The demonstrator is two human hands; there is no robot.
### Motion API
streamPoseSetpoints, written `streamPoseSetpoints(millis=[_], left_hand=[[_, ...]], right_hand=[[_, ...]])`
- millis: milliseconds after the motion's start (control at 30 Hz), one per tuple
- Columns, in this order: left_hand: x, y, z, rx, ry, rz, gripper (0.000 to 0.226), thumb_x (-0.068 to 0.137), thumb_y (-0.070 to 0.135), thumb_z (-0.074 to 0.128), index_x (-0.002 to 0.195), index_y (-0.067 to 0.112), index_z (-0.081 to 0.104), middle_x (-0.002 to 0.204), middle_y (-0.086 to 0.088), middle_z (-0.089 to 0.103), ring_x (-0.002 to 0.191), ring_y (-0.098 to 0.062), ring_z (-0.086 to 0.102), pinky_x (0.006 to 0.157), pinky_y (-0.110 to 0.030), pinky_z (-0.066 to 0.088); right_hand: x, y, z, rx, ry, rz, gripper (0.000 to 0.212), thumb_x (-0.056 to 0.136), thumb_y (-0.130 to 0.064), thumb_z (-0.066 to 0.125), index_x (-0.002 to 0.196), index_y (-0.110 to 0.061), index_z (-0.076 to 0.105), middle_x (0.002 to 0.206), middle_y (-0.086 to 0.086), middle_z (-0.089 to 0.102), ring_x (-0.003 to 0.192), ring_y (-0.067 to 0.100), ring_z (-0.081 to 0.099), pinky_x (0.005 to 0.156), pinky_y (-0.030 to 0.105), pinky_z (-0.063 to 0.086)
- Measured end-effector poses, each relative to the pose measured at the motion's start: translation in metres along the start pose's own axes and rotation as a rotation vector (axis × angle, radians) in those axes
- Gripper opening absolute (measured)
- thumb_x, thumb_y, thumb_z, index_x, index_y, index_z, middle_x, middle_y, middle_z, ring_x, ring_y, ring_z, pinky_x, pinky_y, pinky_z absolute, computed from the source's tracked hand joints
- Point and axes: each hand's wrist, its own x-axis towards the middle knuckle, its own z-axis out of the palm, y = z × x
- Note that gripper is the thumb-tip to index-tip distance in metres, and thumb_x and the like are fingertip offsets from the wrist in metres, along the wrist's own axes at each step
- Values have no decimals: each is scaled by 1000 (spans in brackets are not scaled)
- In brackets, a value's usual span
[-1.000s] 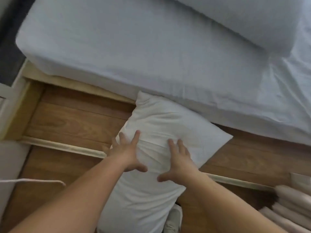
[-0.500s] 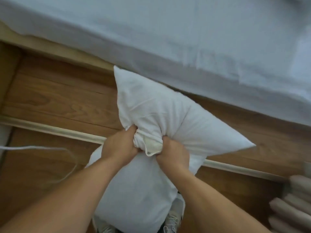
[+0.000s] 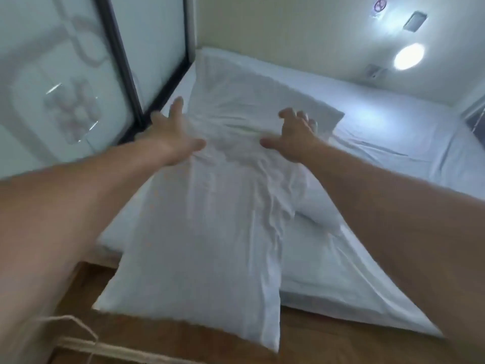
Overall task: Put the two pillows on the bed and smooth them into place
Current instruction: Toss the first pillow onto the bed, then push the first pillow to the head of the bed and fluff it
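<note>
A long white pillow [image 3: 210, 232] lies lengthwise across the head corner of the bed [image 3: 393, 132], and its near end hangs out over the bed's edge above the floor. My left hand [image 3: 173, 135] rests flat on its far left side, fingers spread. On the far right side my right hand [image 3: 294, 135] does the same, palm down and holding nothing. A second white pillow [image 3: 333, 119] shows from under the first, just beyond my right hand, mostly covered.
A frosted glass partition with a black frame [image 3: 118, 69] runs along the bed's left side. The wall closes off the head of the bed. Wooden floor [image 3: 341, 345] lies at the near edge, with a white cord [image 3: 78, 337] at the lower left.
Both hands were clenched on the pillow's middle down at the floor. The pillow has come up onto the bed, and both hands have let go and spread flat on it.
</note>
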Motion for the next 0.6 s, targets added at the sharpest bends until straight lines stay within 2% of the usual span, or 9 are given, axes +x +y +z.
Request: streamPoseSetpoints(millis=[100,267,333,433,600], left_hand=[[25,17,-36,191,-48,30,101,71,61,66,147,40,4,155,-13,16,138,-37,28,109,-56,29],[13,-28,4,372,-205,-32,93,72,64,62,147,39,13,156,-8,18,140,-32,24,110,-55,24],[37,-43,11,360,-239,-46,91,73,64,60,147,40,14,156,-7,17,140,-32,24,109,-55,22],[90,-51,19,297,-280,-51,88,74,63,60,146,39,16,155,-7,18,138,-31,26,109,-53,24],[181,-52,44,168,-378,-80,84,78,63,55,148,39,14,157,-5,16,137,-31,28,110,-53,27]], right_hand=[[19,2,-24,-64,-113,12,82,77,-57,69,142,-23,34,144,11,40,130,38,38,103,54,35],[-26,34,56,-123,-413,39,87,76,-58,67,146,-25,28,147,9,37,131,35,37,102,49,37],[-4,32,69,-145,-420,50,88,74,-60,65,146,-28,27,146,6,39,130,33,38,98,47,38],[49,16,74,-107,-422,75,88,75,-59,65,147,-28,26,146,6,38,130,32,38,100,48,39],[158,-17,93,127,-385,246,92,79,-56,68,150,-19,22,150,13,32,133,34,37,106,44,33]])
